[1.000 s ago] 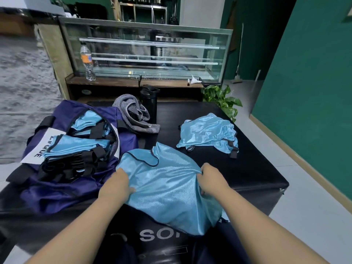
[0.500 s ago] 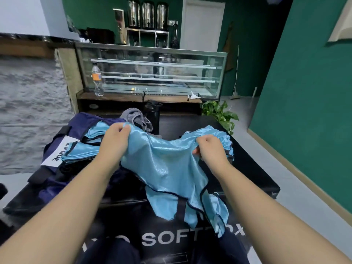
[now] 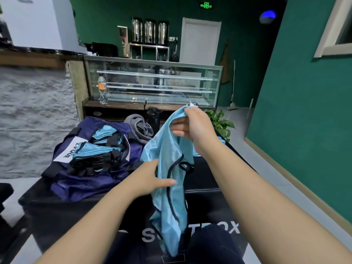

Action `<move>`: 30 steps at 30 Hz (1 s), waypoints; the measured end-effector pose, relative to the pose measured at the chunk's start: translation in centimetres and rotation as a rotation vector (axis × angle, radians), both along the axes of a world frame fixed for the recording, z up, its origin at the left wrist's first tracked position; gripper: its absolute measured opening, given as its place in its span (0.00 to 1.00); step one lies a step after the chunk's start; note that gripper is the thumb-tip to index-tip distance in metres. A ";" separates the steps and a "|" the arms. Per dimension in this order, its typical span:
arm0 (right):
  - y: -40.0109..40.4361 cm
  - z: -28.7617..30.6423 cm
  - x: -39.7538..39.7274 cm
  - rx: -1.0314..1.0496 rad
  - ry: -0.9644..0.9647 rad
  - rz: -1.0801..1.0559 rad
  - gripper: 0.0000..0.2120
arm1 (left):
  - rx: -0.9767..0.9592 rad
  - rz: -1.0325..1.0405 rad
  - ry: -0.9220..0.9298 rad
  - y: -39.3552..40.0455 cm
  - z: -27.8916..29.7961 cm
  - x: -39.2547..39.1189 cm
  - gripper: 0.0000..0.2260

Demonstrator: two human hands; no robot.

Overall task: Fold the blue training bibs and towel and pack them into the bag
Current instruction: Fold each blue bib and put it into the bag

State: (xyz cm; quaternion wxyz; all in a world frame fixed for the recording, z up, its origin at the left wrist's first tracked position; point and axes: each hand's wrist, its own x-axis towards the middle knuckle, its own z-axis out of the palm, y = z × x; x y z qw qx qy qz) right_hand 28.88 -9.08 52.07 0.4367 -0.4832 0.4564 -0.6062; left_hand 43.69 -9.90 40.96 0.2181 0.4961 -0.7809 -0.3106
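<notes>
Head view, nearest first: a dark-trousered knee sits at the bottom edge against the front of a black padded box printed with white lettering, partly covered by cloth. One light blue training bib with black trim hangs lengthwise in the air above the box's near edge, its lower end drooping over the lettering. Left hand meets the bib at mid-height, thumb laid across the near face of the fabric; the other fingers are hidden behind the cloth, so the hand appears to be pinching it, though this cannot be confirmed. Right hand is raised higher and grips the bib's top edge, fingers curled round a bunched fold. Left of the bib, on the box top, lies an open navy duffel bag with a white label; folded blue bibs with black straps are stacked inside it. Behind the bag's far end a grey towel lies crumpled, with a black bottle standing just beside it. A sliver of further blue fabric shows past the right wrist. Beyond the box stand a green potted plant and a glass display case, with a clear plastic bottle on its wooden ledge. Three steel urns stand on a rack against the green rear wall.
</notes>
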 end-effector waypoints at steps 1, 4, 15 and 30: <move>0.3 0.1 -0.1 -0.015 0.013 -0.005 0.09 | -0.012 0.013 0.001 0.2 -0.3 0.1 0.15; 0.9 -0.3 -0.2 -0.011 0.129 -0.017 0.09 | -0.062 0.130 0.065 1.0 -0.2 0.3 0.06; 6.6 -5.0 2.0 -0.037 0.591 0.118 0.13 | -0.023 0.395 0.726 4.3 6.4 0.9 0.05; 9.5 -2.8 1.8 -0.121 0.378 0.142 0.14 | 0.129 0.178 0.940 6.4 8.5 3.8 0.22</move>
